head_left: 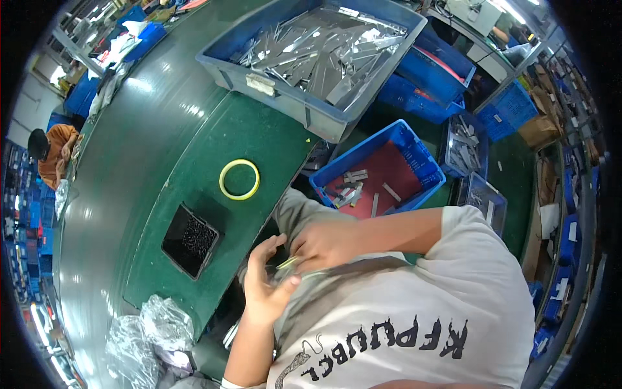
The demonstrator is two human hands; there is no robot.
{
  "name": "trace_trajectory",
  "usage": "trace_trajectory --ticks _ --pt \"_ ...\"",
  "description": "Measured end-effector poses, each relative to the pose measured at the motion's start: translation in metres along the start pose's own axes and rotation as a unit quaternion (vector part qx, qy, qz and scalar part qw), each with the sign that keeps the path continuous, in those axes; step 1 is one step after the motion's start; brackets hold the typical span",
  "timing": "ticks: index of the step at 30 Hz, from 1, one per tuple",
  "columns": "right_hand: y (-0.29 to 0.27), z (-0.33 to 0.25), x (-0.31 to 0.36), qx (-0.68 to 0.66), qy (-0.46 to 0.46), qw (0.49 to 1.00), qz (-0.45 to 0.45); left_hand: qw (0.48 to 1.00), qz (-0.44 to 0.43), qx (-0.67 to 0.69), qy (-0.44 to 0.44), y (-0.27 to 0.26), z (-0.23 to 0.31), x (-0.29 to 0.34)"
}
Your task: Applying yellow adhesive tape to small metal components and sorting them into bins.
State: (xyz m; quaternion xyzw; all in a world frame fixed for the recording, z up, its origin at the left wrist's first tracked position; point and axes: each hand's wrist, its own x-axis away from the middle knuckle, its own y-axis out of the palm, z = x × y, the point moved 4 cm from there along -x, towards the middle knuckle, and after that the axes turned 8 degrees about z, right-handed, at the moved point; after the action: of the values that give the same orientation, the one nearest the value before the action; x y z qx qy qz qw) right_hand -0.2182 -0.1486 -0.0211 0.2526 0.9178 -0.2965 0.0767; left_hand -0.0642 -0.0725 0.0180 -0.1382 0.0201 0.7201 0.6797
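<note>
Close to my body, my two hands work together just off the table's near edge. My left hand (264,288) is curved, its thumb and forefinger spread apart. My right hand (324,246) reaches across from the right with fingers bent together, slightly blurred. At its fingertips, between the two hands, shows a small yellow-green strip (287,262); most of it is hidden. On the green table (155,240), left of my hands, stands a black bin (212,256) of small dark parts. Beyond it lies a roll of yellow tape (256,181), flat.
A large grey-blue tub (295,111) heaped with metal strips stands at the far side. A blue crate (431,170) with a few pieces sits at right. Clear plastic bags (133,340) lie at lower left. A person in orange (61,146) sits far left.
</note>
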Motion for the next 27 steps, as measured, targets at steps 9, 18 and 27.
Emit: trace_trajectory --ticks 9,18,27 --pt "-0.151 0.012 0.084 0.436 0.030 0.883 0.171 0.987 0.111 -0.021 -0.118 -0.056 -0.032 0.034" --pt "-0.295 0.015 -0.036 0.513 0.155 0.833 0.137 0.972 0.036 -0.231 -0.036 -0.055 -0.018 0.026" --pt "-0.264 0.066 -0.071 0.518 0.266 0.804 -0.118 0.968 0.028 -0.249 0.005 -0.057 -0.013 0.025"
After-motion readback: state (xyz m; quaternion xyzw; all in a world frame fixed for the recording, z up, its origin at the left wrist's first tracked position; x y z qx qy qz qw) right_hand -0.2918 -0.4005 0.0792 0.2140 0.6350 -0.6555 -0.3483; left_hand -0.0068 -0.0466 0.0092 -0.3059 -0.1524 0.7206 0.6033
